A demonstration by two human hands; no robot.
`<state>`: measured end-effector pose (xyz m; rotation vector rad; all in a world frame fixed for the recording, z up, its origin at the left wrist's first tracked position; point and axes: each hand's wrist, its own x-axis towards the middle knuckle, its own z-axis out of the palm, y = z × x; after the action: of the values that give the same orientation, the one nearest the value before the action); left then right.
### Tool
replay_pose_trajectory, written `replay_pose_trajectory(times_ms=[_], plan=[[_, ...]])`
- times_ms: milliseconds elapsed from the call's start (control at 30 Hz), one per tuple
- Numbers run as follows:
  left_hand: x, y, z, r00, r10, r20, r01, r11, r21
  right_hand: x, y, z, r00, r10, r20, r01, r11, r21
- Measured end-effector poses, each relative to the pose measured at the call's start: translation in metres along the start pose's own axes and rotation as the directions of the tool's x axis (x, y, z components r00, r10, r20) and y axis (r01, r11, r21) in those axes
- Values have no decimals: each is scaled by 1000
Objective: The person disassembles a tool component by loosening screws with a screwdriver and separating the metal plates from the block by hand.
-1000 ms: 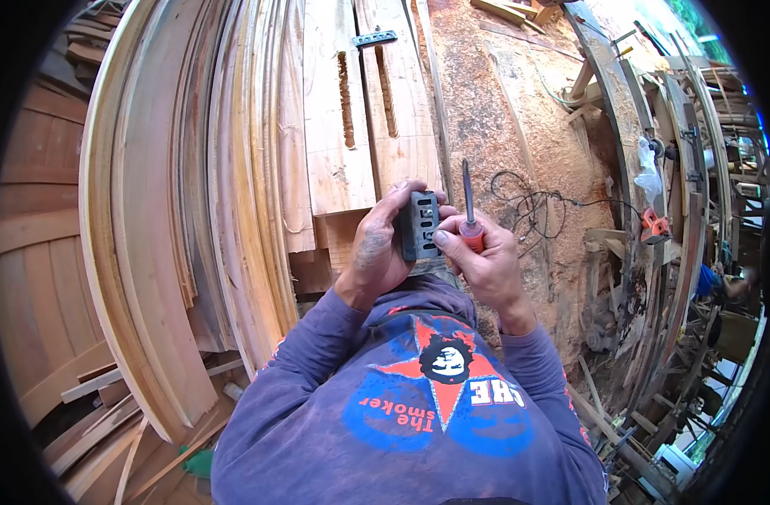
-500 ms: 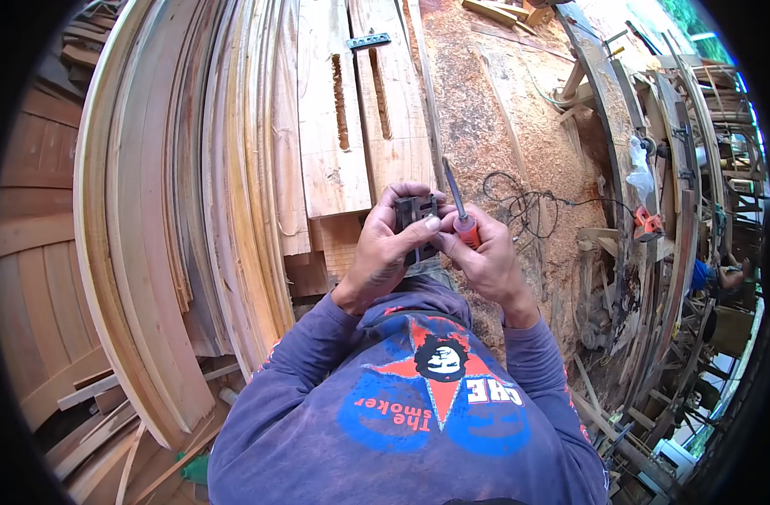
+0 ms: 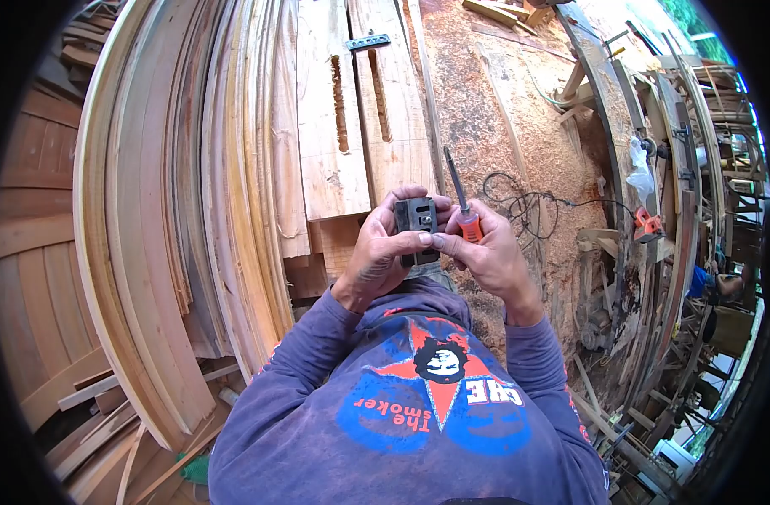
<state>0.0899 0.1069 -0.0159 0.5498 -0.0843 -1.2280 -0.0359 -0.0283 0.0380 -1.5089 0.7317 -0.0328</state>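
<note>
My left hand (image 3: 380, 252) is closed around a small dark block-like part (image 3: 417, 217) with slots and a screw-like spot on its upper face. What this part belongs to I cannot tell. In my right hand (image 3: 492, 257) is a screwdriver (image 3: 469, 225) with a clear and orange handle, its shaft pointing up and away from me. The right thumb tip meets the left thumb at the dark part's edge. Beyond my hands lie two pale boards (image 3: 330, 181) with long rough slots cut in them.
A perforated metal strip (image 3: 368, 40) lies across the two slotted boards. Long planks (image 3: 225, 168) stand stacked on the left. Sawdust (image 3: 486, 109) covers the ground on the right, where a black cable (image 3: 532, 202) coils near an orange tool (image 3: 647, 225). Another person (image 3: 722, 282) is at far right.
The dark part has turned in my left hand, so its slotted face now shows. The screwdriver has shifted slightly, and the right fingers have drawn back a little from the part.
</note>
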Motion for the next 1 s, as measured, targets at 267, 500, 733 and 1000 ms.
replay_pose_trajectory(times_ms=[267, 500, 733, 1000], plan=[[1, -9, 10, 995, 88, -51, -91, 994, -65, -19, 5, 30, 911, -265, -315, 209, 957, -200], [-4, -22, 4, 947, 319, -41, -319, 948, 3, -21, 37, 52, 649, -673, -354, 550, 737, -394], [-7, -38, -3, 810, 586, -21, -562, 786, 256, -24, 48, 56, 649, -678, -346, 599, 735, -317], [-3, -30, -1, 844, 528, -98, -493, 834, 249, -18, 43, 57, 685, -632, -363, 617, 768, -173]])
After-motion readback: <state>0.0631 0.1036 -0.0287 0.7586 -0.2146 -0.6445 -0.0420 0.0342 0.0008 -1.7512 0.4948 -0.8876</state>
